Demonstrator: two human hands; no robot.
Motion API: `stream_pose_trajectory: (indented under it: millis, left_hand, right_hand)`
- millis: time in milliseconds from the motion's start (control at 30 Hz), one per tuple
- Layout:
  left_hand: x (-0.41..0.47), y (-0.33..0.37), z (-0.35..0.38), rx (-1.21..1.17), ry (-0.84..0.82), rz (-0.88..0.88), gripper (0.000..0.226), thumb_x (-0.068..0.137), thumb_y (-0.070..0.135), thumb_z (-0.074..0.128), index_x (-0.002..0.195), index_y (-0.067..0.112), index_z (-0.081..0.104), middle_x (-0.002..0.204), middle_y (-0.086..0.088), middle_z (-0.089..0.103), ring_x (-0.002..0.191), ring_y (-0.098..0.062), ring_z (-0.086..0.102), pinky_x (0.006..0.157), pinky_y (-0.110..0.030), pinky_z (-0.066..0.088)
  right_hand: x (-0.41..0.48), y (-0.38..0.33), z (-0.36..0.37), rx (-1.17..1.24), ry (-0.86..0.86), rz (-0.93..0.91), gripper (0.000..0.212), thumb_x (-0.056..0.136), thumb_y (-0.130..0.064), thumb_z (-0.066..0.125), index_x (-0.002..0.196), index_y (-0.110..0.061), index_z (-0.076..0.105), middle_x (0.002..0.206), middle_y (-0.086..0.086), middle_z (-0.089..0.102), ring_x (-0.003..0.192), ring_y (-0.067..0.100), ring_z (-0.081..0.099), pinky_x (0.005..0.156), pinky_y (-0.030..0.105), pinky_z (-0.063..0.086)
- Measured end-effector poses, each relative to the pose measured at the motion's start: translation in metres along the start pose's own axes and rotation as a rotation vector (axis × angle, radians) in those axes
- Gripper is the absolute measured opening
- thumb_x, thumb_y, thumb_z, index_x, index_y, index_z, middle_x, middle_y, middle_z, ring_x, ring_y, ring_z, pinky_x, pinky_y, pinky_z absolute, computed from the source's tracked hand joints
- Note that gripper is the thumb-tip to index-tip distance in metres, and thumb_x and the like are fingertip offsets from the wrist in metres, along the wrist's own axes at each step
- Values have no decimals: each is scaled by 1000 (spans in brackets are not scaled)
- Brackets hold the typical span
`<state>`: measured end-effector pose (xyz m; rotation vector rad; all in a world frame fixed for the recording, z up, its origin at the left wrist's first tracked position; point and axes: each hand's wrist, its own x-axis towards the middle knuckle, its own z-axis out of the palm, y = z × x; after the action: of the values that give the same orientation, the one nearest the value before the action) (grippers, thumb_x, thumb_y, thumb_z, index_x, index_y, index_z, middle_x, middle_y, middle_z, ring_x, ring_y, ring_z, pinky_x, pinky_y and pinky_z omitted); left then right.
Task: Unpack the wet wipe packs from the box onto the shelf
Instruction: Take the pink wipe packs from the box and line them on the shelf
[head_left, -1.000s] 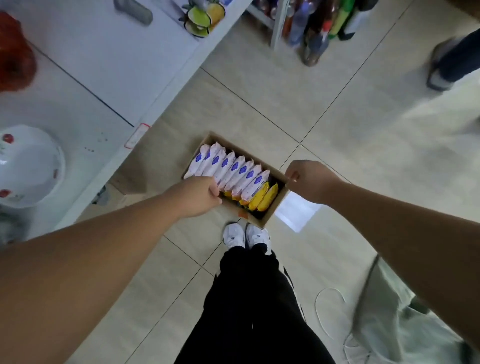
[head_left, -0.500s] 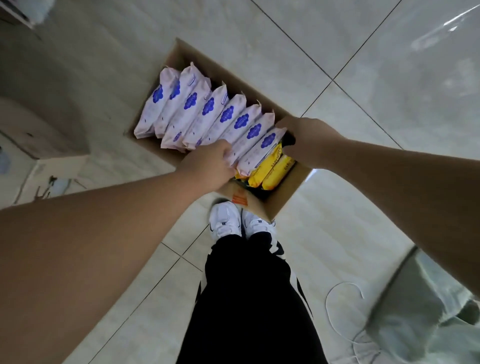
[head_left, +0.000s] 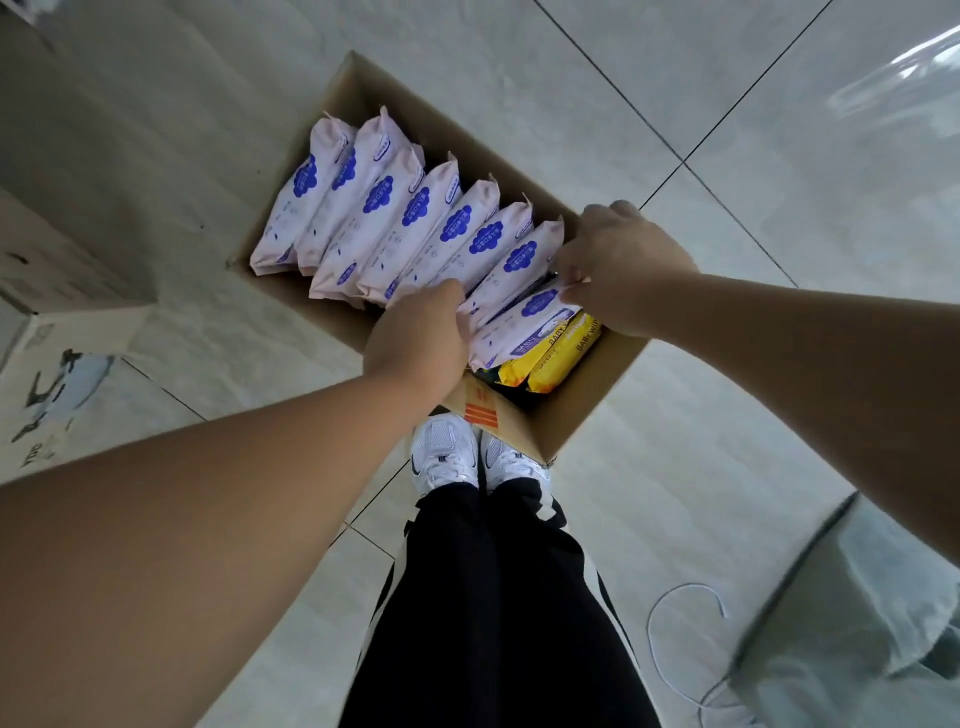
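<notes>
The nearest pink pack (head_left: 524, 325) leans in the box (head_left: 587, 405) on the floor. Its long axis runs from my left hand (head_left: 415, 343) at its lower end up to my right hand (head_left: 623, 270) at its top seam, so each hand has one end. My right fingers (head_left: 574, 280) pinch that seam. My left fingers curl against the lower ends, tips hidden, so I cannot tell whether they grip. Yellow packs (head_left: 550, 364) lie half covered beneath. The shelf is out of view.
</notes>
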<state>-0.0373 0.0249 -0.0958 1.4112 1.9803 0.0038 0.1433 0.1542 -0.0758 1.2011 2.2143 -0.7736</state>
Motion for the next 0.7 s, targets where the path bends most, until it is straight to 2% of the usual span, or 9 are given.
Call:
stream_pose_trajectory:
  millis: [67,133,267,367,500,600,700]
  left_hand:
    - [-6,8,-14,-66,58,41,9,101,20,49,99,13,54,86,1,45,79,-20,43,65,-32,28]
    - [-11,19,-34,-147,117,51,9,101,19,50,103,12,55,90,3,46,80,-19,44,67,-29,27]
    - [-18,43,-89,-358,142,-47,12,104,23,49,110,14,54,78,6,50,76,-17,46,63,-28,32]
    - [-18,57,-141,-467,186,-63,12,104,22,49,107,12,54,87,4,56,87,-20,52,70,-27,32]
    - [-30,84,-235,-543,237,-72,14,102,26,51,107,14,56,98,-1,64,93,-24,60,78,-33,46]
    - [-56,112,-317,-549,264,-33,14,103,28,50,101,16,54,93,1,63,86,-21,58,74,-33,44]
    - [-92,140,-403,-525,291,49,14,104,27,50,92,19,52,81,5,58,75,-15,56,64,-30,40]
  right_hand:
    - [-10,-1,-11,64,-69,-32,5,91,-26,62,94,-27,65,105,0,56,108,29,54,84,40,52]
    - [-24,-4,-25,168,-110,10,1,90,-21,58,90,-21,59,98,4,63,94,30,59,77,40,55]
    - [-57,-10,-69,326,-39,77,8,90,-17,53,86,-11,49,77,2,55,71,23,50,57,32,40]
    - [-86,-16,-110,444,29,85,14,93,-21,55,84,-11,49,71,-2,52,67,18,46,55,30,37]
    - [-133,-33,-185,619,136,42,20,94,-21,61,81,-12,48,70,-4,52,65,15,47,59,31,39]
    - [-174,-55,-251,721,235,-9,24,96,-20,63,77,-14,48,66,-6,51,61,11,45,57,28,38]
    - [-218,-79,-320,778,319,-93,29,98,-22,63,74,-18,47,57,-11,53,53,8,48,53,26,40]
